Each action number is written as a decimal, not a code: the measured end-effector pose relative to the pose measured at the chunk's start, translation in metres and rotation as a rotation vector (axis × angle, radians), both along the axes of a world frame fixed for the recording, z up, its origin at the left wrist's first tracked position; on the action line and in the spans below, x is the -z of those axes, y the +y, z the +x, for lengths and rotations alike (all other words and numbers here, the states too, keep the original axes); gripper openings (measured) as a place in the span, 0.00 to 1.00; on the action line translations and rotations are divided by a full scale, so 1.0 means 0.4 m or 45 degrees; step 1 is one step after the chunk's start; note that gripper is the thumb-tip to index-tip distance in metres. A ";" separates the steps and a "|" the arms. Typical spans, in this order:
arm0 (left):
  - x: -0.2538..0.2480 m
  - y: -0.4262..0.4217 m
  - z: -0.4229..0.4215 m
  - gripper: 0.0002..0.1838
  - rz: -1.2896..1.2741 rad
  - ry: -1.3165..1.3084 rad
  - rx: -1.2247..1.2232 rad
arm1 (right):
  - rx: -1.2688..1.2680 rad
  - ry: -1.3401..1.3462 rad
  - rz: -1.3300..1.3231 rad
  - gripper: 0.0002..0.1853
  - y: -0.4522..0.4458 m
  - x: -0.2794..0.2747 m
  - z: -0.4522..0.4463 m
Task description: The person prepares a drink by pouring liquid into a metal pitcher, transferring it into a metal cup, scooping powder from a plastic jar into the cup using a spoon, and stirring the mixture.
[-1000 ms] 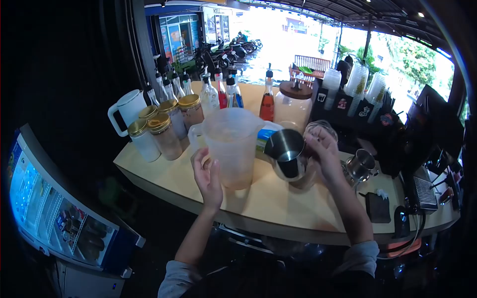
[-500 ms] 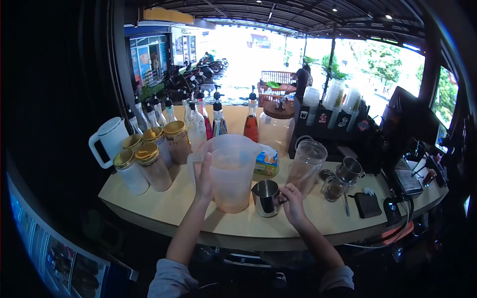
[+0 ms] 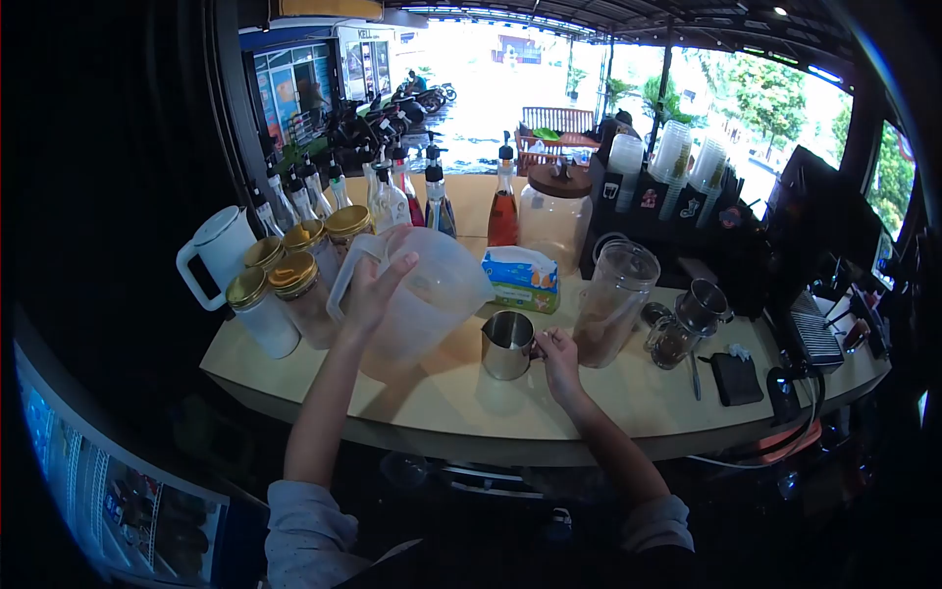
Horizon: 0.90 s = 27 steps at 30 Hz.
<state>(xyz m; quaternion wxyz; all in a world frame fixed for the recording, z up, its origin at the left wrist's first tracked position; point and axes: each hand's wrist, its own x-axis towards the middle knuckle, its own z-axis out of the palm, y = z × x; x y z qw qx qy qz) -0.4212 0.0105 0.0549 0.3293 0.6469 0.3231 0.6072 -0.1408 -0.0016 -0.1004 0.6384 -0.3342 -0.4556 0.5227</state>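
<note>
My left hand (image 3: 373, 290) is wrapped round the handle side of a large translucent plastic pitcher (image 3: 427, 290). The pitcher is lifted and tilted to the right, its spout side toward a small steel milk jug (image 3: 507, 346). By its handle, my right hand (image 3: 559, 361) grips that milk jug, which stands upright, apparently on the counter. The pitcher's lip is above and left of the jug, apart from it. No liquid can be seen passing between them. Behind the jug lies a blue and green tissue pack (image 3: 522, 280).
Several gold-lidded jars (image 3: 294, 285) and a white jug (image 3: 214, 255) stand on the left. Pump bottles (image 3: 502, 208) line the back. To the right are a clear tall jar (image 3: 618, 299), a metal-topped glass server (image 3: 677, 339), a black wallet-like item (image 3: 736, 378) and stacked cups (image 3: 672, 152).
My left hand has raised the pitcher off the counter and tipped it to the right. The milk jug stays in my right hand. The head view has shifted slightly.
</note>
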 end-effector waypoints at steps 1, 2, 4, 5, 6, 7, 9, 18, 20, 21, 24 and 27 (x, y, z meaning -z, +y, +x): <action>-0.004 0.001 -0.011 0.32 -0.004 0.005 -0.005 | -0.005 0.005 -0.004 0.12 -0.006 -0.006 -0.005; -0.010 -0.001 -0.021 0.32 0.009 0.090 -0.003 | -0.008 -0.011 0.000 0.10 -0.011 -0.015 -0.009; -0.020 -0.008 -0.027 0.32 0.022 0.174 -0.007 | -0.017 -0.029 0.005 0.08 -0.014 -0.021 -0.015; -0.022 -0.012 -0.028 0.32 0.023 0.198 -0.007 | -0.009 -0.029 0.014 0.08 -0.015 -0.020 -0.016; -0.026 -0.013 -0.028 0.32 0.027 0.222 -0.006 | 0.000 -0.029 0.027 0.08 -0.013 -0.021 -0.016; -0.031 -0.012 -0.028 0.32 0.031 0.219 -0.010 | -0.004 -0.031 0.032 0.08 -0.006 -0.014 -0.012; -0.039 -0.015 -0.023 0.32 0.034 0.351 -0.027 | -0.023 -0.137 0.074 0.08 0.004 0.004 -0.004; -0.009 -0.017 0.014 0.30 0.136 0.527 -0.140 | -0.053 -0.122 0.056 0.09 -0.004 -0.006 -0.005; -0.019 -0.028 0.024 0.31 0.133 0.601 -0.176 | -0.051 -0.125 0.050 0.09 -0.004 -0.006 -0.005; -0.022 -0.032 0.027 0.31 0.131 0.679 -0.217 | -0.052 -0.124 0.046 0.09 -0.004 -0.007 -0.004; -0.023 -0.033 0.031 0.32 0.132 0.714 -0.242 | -0.042 -0.129 0.058 0.10 0.001 -0.005 -0.004; -0.030 -0.042 0.039 0.30 0.070 0.733 -0.196 | -0.035 -0.090 0.044 0.08 -0.019 -0.028 -0.016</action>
